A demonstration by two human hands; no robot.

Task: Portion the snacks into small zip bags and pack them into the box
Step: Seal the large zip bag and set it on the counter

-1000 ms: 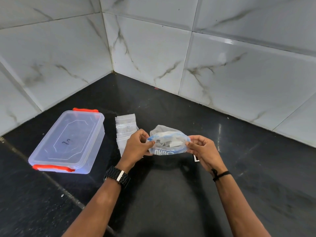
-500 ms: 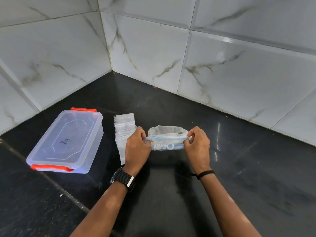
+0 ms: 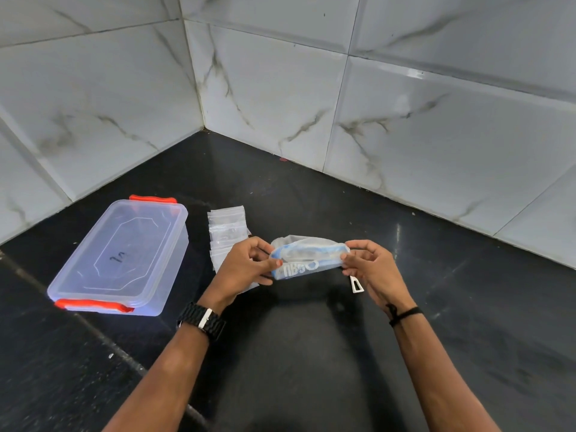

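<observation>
Grip: left hand (image 3: 246, 263) and right hand (image 3: 371, 266) each pinch an end of the snack pack (image 3: 307, 260), held above counter (image 3: 311, 353) centre | Risk: uneven pull could tear it wide, spilling snacks | Around: zip bags (image 3: 226, 226) at 10 o'clock; box (image 3: 121, 257) at 9, lid still on, blocks packing; small white tab (image 3: 356, 284) at 4.

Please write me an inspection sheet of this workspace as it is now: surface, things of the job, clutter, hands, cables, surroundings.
Surface: black glossy counter, some pale specks.
Job's things: blue-and-white snack packet held above the counter; stack of small zip bags lying flat; clear box, lid on, red clips.
Clutter: small white triangular piece under the right hand.
Hands: left hand and right hand pinch opposite ends of the packet.
Cables: nothing seen.
Surroundings: marble-look tiled walls meeting in a corner.
</observation>
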